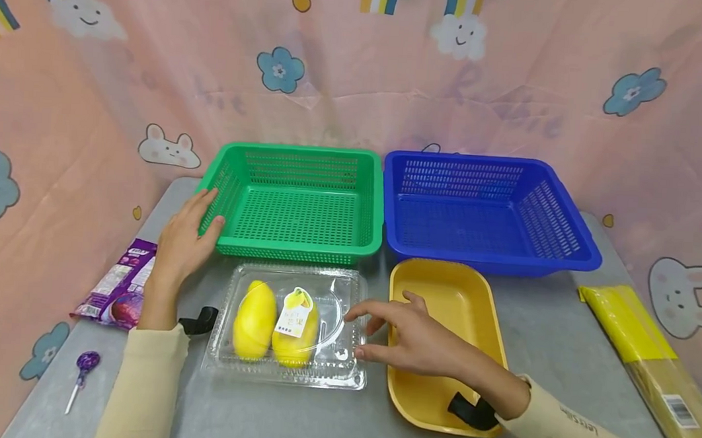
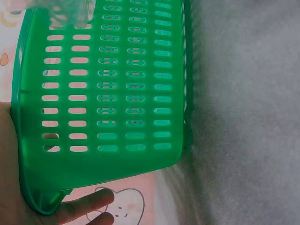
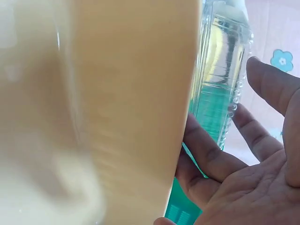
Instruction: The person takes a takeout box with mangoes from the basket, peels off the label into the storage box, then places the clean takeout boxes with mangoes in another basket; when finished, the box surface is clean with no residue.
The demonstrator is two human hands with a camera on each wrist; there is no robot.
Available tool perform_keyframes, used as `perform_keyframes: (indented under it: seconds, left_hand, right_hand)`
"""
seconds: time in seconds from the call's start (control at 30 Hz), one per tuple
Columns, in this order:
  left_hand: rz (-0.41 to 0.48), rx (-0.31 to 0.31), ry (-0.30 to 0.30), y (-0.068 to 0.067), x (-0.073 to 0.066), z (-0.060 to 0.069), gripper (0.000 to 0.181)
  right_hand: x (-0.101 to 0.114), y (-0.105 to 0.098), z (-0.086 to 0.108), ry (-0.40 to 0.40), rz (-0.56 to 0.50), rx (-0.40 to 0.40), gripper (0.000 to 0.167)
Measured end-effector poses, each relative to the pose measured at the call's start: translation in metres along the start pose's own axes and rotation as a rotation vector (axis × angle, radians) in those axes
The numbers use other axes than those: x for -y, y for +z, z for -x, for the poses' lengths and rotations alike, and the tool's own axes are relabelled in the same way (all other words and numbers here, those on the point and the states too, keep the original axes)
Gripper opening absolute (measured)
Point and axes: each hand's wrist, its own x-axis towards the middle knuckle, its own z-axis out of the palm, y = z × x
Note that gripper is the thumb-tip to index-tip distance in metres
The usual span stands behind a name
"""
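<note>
I have the left hand, fingers spread and gripping nothing, at the left rim of the green perforated plastic basket, twelve o'clock from the clear hinged plastic box of yellow mangoes. At three o'clock, my right hand, loosely open and holding nothing, overhangs the yellow rounded plastic tray; whether its fingertips touch the box, I can't tell.

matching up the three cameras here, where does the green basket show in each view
Head: green basket left of centre, behind the clear container.
Left wrist: green basket large, left of centre, slotted wall showing.
Right wrist: green basket in patches, lower right of centre, partly through clear plastic.
Shared landmark: the clear container, blurred at the left wrist's top left.
</note>
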Motion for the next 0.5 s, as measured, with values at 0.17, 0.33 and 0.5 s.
perform_keyframes:
  seconds: [0.17, 0.33, 0.5]
  left_hand:
    - [0.0, -0.004, -0.004, -0.0011, -0.001, -0.0004, 0.059]
    - [0.002, -0.004, -0.003, -0.0004, -0.0019, -0.0013, 0.059]
    - [-0.003, -0.008, -0.003, -0.0006, -0.0015, -0.0007, 0.059]
  right_hand:
    - [-0.0014, -0.0012, -0.0012, -0.001, 0.032, 0.011, 0.042]
    - [-0.0016, -0.0019, -0.0004, 0.01, 0.047, 0.008, 0.043]
    - [-0.0021, -0.0045, -0.0009, -0.001, 0.062, 0.032, 0.042]
